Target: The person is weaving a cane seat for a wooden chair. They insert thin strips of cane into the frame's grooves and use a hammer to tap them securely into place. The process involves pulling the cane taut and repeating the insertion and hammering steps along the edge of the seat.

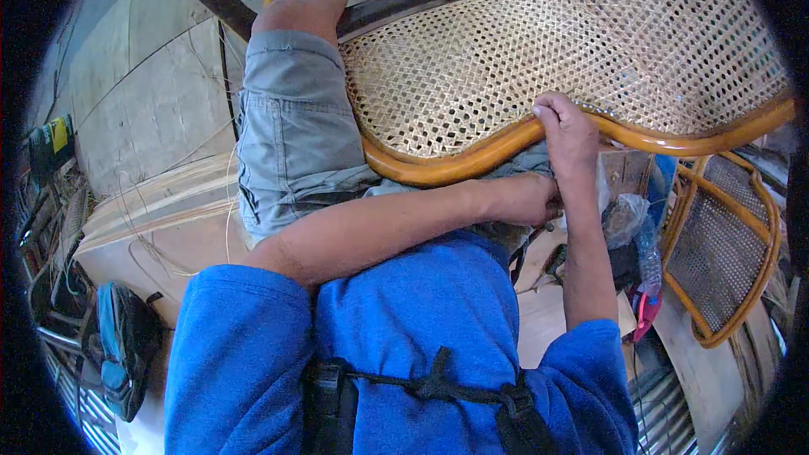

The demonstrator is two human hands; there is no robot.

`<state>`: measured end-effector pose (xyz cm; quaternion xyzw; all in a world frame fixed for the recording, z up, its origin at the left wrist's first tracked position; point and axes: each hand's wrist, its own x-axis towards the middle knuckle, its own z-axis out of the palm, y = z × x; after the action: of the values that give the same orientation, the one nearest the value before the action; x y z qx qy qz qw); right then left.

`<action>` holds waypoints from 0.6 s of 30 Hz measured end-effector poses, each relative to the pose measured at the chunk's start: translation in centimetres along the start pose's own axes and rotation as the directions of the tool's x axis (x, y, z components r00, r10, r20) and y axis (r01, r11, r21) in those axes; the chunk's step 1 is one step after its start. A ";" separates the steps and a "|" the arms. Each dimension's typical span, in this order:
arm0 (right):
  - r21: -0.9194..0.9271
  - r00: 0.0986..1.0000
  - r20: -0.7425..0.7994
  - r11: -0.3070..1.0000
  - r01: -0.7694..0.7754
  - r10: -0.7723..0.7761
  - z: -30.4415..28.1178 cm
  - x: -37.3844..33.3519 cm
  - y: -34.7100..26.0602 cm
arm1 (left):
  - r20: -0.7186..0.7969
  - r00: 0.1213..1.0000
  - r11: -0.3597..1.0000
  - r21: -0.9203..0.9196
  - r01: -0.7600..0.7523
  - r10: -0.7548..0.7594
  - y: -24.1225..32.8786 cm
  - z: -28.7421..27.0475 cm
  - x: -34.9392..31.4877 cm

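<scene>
Across my lap lies a woven cane panel (472, 59) with a curved, glossy orange-brown rattan frame (438, 170). My right hand (569, 131) is closed over the near rim of this frame, thumb and fingertips at the border of the weave. Just below the rim, my left hand (535, 200) reaches across my body to beside the right wrist. Its fingers are curled and partly hidden behind the right forearm, so what they hold, if anything, cannot be made out. Along the near border the weave shows larger dark holes.
To the right leans another rattan piece (725, 236) with darker cane mesh. Clear plastic wrap (626, 219) lies near my right forearm. Loose cane strands (139, 227) trail over stacked plywood (160, 211) on the left. A blue and black bag (122, 350) rests at lower left.
</scene>
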<state>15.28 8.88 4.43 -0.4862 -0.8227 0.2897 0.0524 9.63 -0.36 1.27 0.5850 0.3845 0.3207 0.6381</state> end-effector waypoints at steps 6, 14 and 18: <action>-0.181 0.997 -0.017 0.981 0.076 -0.080 0.2 -0.3 -0.2 | -0.038 0.999 0.998 -0.057 -0.015 0.013 1.0 -0.7 -0.7; -0.259 0.991 -0.058 0.960 0.104 -0.123 0.6 -0.5 0.0 | -0.028 1.000 1.000 -0.013 -0.001 0.001 0.5 -0.3 -0.6; -0.164 0.995 -0.076 0.985 0.046 -0.059 0.6 -0.4 -0.8 | -0.046 0.999 1.000 -0.018 -0.006 0.005 -0.1 0.0 -0.4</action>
<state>14.63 8.04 4.44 -0.4783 -0.8533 0.2007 0.0534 9.42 -0.71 1.25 0.5727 0.3946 0.3392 0.6334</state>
